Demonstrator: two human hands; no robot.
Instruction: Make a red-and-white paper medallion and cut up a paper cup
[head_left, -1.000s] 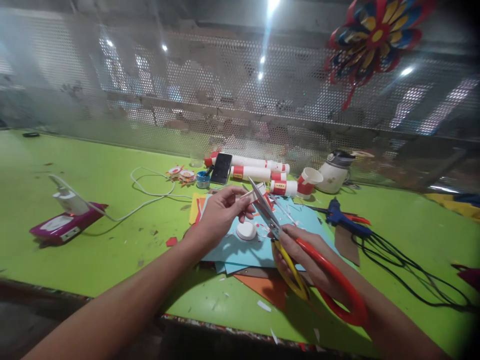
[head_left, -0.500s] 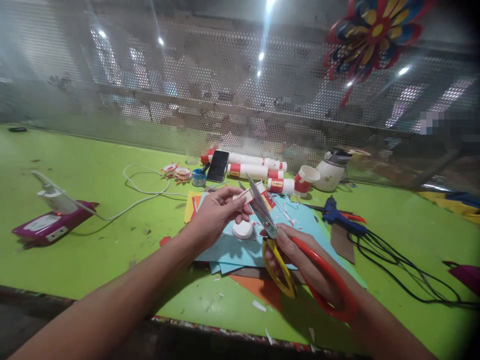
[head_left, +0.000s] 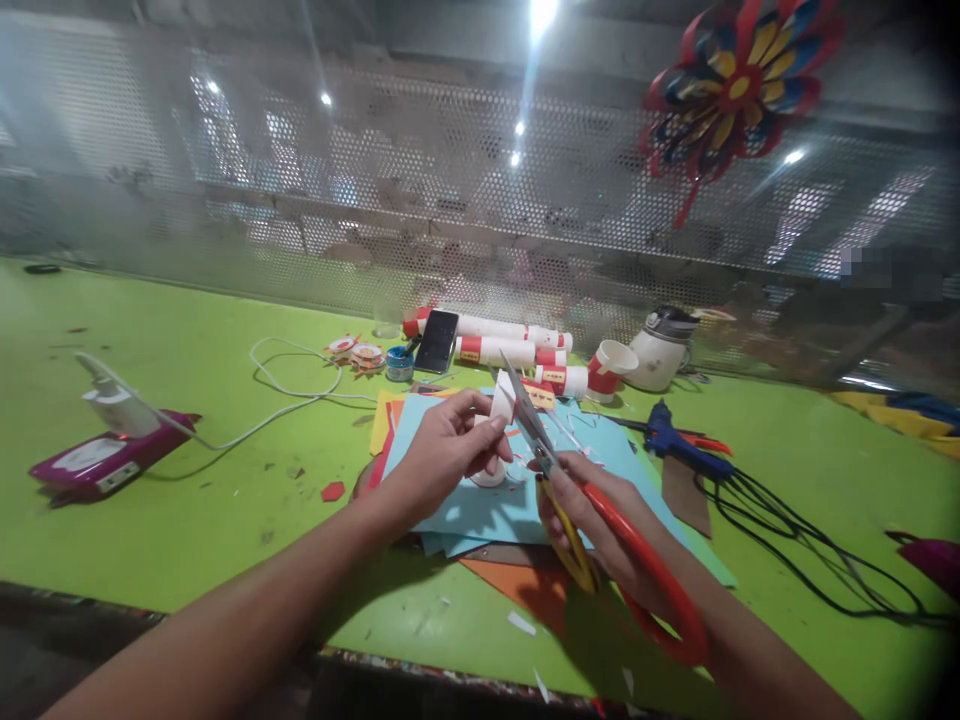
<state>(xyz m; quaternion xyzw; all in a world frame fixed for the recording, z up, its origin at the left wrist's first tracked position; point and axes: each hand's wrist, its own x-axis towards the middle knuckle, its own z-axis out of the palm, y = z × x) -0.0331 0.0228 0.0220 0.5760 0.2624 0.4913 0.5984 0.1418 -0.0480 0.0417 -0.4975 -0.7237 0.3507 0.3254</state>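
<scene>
My left hand (head_left: 450,450) pinches a small white paper piece (head_left: 501,398) above a stack of light blue paper sheets (head_left: 487,505). My right hand (head_left: 600,520) grips scissors (head_left: 559,480) with one yellow and one red handle. The blades point up and away and meet the white piece. A white round cap (head_left: 491,476) lies on the blue paper, partly hidden behind my left fingers. Orange and yellow sheets stick out from under the stack.
On the green table (head_left: 187,470): white-and-red glue tubes (head_left: 499,350), a black phone (head_left: 436,340), a white cup (head_left: 611,368), a white jug (head_left: 660,355), a blue glue gun (head_left: 679,440) with black cables, a purple device (head_left: 101,460) with a white cable. A paper pinwheel (head_left: 739,85) hangs on the perforated screen.
My left hand has turned and brought the white piece closer to me, over the white cap. The scissors have followed it, staying against the piece.
</scene>
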